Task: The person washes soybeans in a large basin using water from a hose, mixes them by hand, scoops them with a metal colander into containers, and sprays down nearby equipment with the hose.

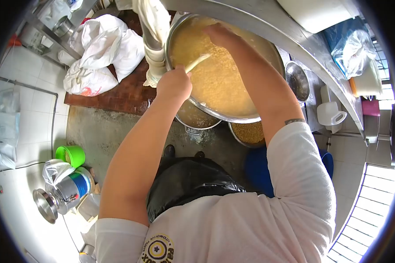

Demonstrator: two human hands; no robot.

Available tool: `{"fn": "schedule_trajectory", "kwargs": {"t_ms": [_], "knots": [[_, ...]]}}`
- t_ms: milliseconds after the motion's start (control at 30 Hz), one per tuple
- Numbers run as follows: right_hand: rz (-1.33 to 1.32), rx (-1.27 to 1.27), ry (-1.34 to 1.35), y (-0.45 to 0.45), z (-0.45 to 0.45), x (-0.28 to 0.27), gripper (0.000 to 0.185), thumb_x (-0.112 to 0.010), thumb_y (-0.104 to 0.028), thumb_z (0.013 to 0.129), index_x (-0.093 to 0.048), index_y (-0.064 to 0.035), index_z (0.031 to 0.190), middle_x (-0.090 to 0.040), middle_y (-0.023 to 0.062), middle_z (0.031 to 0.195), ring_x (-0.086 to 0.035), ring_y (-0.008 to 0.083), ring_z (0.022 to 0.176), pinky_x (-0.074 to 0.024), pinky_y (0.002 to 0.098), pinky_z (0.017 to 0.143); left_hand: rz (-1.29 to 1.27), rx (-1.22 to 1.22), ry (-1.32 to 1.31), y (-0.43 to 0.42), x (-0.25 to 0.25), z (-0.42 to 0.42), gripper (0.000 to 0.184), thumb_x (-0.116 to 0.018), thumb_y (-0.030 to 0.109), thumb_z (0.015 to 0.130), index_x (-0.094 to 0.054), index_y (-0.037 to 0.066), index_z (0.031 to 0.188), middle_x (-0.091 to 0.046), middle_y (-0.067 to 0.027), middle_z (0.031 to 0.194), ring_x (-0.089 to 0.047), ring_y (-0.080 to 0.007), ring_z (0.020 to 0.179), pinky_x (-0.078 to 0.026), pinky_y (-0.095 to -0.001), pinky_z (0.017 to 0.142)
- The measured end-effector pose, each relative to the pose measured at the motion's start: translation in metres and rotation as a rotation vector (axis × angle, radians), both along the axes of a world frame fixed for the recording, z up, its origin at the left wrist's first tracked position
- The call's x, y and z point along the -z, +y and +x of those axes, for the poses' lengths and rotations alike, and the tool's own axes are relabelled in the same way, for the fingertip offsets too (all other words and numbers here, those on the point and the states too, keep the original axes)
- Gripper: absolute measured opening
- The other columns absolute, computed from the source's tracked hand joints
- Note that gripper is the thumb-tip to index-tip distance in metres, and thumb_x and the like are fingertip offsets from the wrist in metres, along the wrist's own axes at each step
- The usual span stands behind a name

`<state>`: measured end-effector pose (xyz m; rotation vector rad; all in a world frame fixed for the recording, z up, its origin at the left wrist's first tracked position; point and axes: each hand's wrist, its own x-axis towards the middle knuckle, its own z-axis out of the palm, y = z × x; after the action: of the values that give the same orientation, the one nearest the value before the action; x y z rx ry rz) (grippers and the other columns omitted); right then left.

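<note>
A wide metal basin [267, 48] holds cloudy yellowish liquid with pale grains [219, 87] in it. My left hand [174, 83] is closed at the basin's left rim, around a pale stick-like handle [198, 62] that reaches over the liquid. My right hand [219, 35] is over the far part of the basin, at the liquid's surface; its fingertips are hard to make out, and I cannot tell what they hold, if anything. Beside my left hand hangs a twisted pale cloth [156, 52].
White sacks [103, 48] lie on a reddish-brown surface [131, 94] at the left. Below the basin are a metal pot [197, 118] and a container of grains [249, 132]. A metal shelf [338, 79], a white jug [330, 114] and a blue barrel [255, 168] stand right. A green bucket [76, 156] is lower left.
</note>
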<state>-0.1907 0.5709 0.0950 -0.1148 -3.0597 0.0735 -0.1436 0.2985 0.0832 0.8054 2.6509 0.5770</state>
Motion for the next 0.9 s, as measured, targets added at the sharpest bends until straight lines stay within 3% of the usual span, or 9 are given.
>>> {"fn": "schedule_trajectory", "kwargs": {"t_ms": [133, 200, 267, 333, 467, 600, 733, 867, 900], "knots": [[0.023, 0.108, -0.149, -0.009, 0.026, -0.022, 0.024, -0.055, -0.008, 0.099, -0.070, -0.0102, 0.118, -0.073, 0.0130, 0.116, -0.071, 0.0308, 0.104, -0.0570, 0.0437, 0.089, 0.049, 0.005, -0.039, 0.000, -0.001, -0.003, 0.034, -0.052, 0.033, 0.106, -0.055, 0.001, 0.116, -0.074, -0.0250, 0.096, -0.072, -0.0430, 0.094, -0.056, -0.0535, 0.083], [-0.865, 0.318, -0.068, -0.018, 0.066, -0.036, 0.020, -0.051, -0.005, 0.102, -0.068, -0.0016, 0.113, -0.073, 0.0138, 0.111, -0.072, 0.0240, 0.103, -0.0588, 0.0379, 0.084, 0.042, 0.000, -0.050, 0.000, -0.006, -0.002, 0.034, -0.052, 0.033, 0.106, -0.056, 0.001, 0.118, -0.073, -0.0257, 0.100, -0.071, -0.0431, 0.098, -0.055, -0.0533, 0.087], [-1.483, 0.240, 0.132, -0.041, 0.121, -0.036, 0.017, -0.053, -0.007, 0.104, -0.064, 0.0032, 0.112, -0.072, 0.0163, 0.106, -0.073, 0.0231, 0.098, -0.0622, 0.0340, 0.081, 0.031, -0.003, -0.057, 0.001, -0.011, -0.003, 0.035, -0.052, 0.033, 0.106, -0.056, 0.002, 0.121, -0.073, -0.0263, 0.105, -0.071, -0.0431, 0.102, -0.054, -0.0531, 0.090], [-1.831, 0.267, 0.058, -0.076, 0.172, -0.049, 0.023, -0.048, -0.008, 0.107, -0.060, 0.0050, 0.122, -0.071, 0.0199, 0.112, -0.071, 0.0287, 0.109, -0.0603, 0.0393, 0.092, -0.023, -0.012, -0.116, 0.003, -0.017, -0.004, 0.038, -0.051, 0.034, 0.106, -0.058, 0.003, 0.127, -0.072, -0.0272, 0.113, -0.069, -0.0433, 0.110, -0.052, -0.0520, 0.097], [-2.354, 0.282, 0.022, -0.142, 0.245, -0.083, 0.044, -0.039, -0.030, 0.113, -0.053, 0.0067, 0.133, -0.064, 0.0279, 0.127, -0.066, 0.0408, 0.119, -0.0553, 0.0486, 0.104, -0.036, 0.026, -0.022, 0.004, -0.017, -0.002, 0.037, -0.050, 0.031, 0.107, -0.060, -0.001, 0.122, -0.073, -0.0260, 0.111, -0.070, -0.0404, 0.109, -0.054, -0.0502, 0.094], [-2.484, 0.148, 0.049, -0.162, 0.285, -0.098, 0.054, -0.040, -0.036, 0.112, -0.048, 0.0086, 0.142, -0.062, 0.0295, 0.134, -0.062, 0.0436, 0.127, -0.0536, 0.0512, 0.106, -0.071, 0.048, 0.072, 0.007, -0.006, -0.002, 0.033, -0.049, 0.031, 0.106, -0.058, 0.003, 0.122, -0.076, -0.0193, 0.095, -0.075, -0.0358, 0.092, -0.057, -0.0480, 0.085], [-2.505, 0.104, 0.092, -0.167, 0.313, -0.121, 0.046, -0.040, -0.030, 0.113, -0.048, 0.0065, 0.141, -0.063, 0.0264, 0.132, -0.065, 0.0401, 0.121, -0.0541, 0.0495, 0.105, -0.118, 0.019, 0.106, 0.010, -0.008, -0.001, 0.034, -0.052, 0.034, 0.105, -0.058, 0.006, 0.124, -0.075, -0.0221, 0.104, -0.072, -0.0403, 0.102, -0.055, -0.0511, 0.090], [-2.342, 0.137, 0.041, -0.152, 0.349, -0.111, 0.033, -0.052, -0.012, 0.107, -0.053, 0.0036, 0.136, -0.068, 0.0218, 0.126, -0.072, 0.0323, 0.111, -0.0599, 0.0421, 0.093, -0.130, 0.063, 0.140, 0.011, 0.012, -0.013, 0.038, -0.052, 0.035, 0.104, -0.058, 0.002, 0.122, -0.073, -0.0274, 0.110, -0.069, -0.0456, 0.107, -0.054, -0.0534, 0.093], [-2.208, 0.038, -0.152, -0.139, 0.363, -0.093, 0.032, -0.055, -0.010, 0.105, -0.055, 0.0026, 0.134, -0.069, 0.0198, 0.125, -0.072, 0.0310, 0.109, -0.0603, 0.0399, 0.091, -0.127, 0.042, 0.110, 0.012, 0.003, -0.007, 0.039, -0.052, 0.035, 0.104, -0.058, 0.000, 0.122, -0.072, -0.0289, 0.110, -0.069, -0.0459, 0.107, -0.054, -0.0537, 0.093]]}}
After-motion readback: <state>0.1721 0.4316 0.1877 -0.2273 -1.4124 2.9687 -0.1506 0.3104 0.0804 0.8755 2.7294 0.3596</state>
